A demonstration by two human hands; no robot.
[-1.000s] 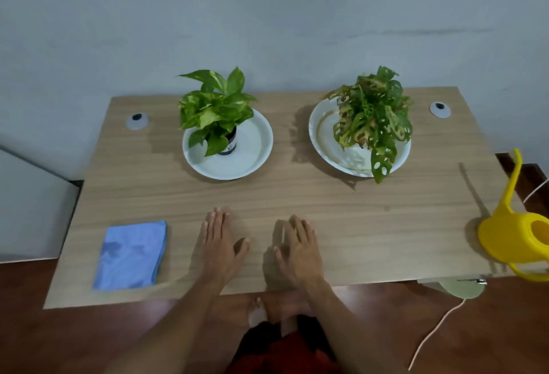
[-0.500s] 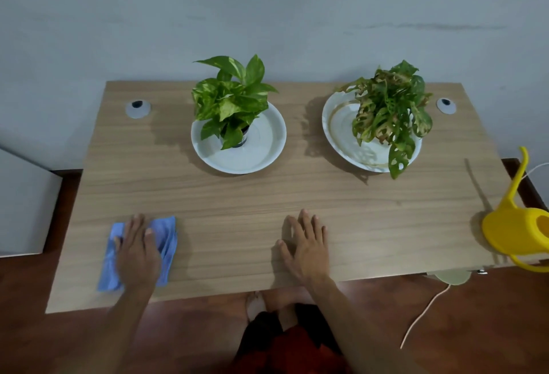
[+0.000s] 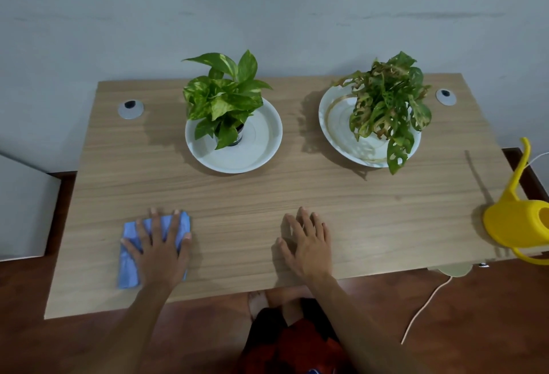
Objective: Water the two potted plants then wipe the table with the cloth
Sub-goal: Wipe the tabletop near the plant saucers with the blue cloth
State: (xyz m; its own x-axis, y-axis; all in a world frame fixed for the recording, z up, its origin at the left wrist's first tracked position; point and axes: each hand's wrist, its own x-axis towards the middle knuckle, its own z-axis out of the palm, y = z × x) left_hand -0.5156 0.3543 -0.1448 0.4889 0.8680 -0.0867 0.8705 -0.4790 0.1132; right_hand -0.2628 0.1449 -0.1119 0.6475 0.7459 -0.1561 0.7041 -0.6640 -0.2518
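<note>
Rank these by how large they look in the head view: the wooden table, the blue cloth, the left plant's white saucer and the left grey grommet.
1. wooden table
2. white saucer
3. blue cloth, partly covered by the left hand and nearer the camera, so its place against the saucer is unsure
4. grey grommet

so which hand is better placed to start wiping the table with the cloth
Left. The left hand already lies flat on the blue cloth near the table's front left, while the right hand rests on bare wood, apart from it.
</note>
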